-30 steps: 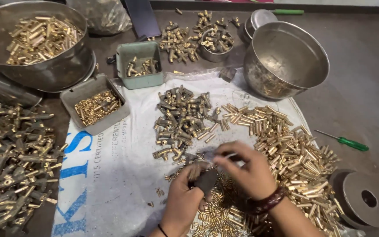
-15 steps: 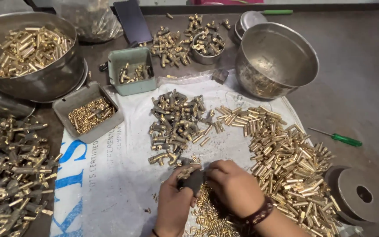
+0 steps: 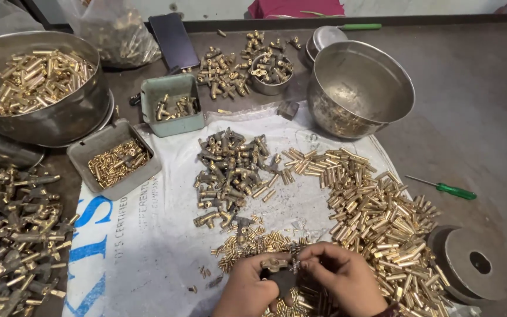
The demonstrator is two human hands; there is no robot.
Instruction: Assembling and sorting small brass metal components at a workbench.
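- Head view: one brass fitting (image 3: pixel 276 264) sits low in the middle, pinched between the left hand (image 3: pixel 247 289) and the right hand (image 3: pixel 341 276), both closed on it over the white sack (image 3: pixel 148 235).
- Just beyond it lie a heap of fittings (image 3: pixel 227 173) and a wide spread of brass tubes (image 3: pixel 377 211), too many to count.
- Two small trays (image 3: pixel 115 159), three metal bowls (image 3: pixel 359 88), one green screwdriver (image 3: pixel 444 188) and one dark phone (image 3: pixel 174 41) lie around.
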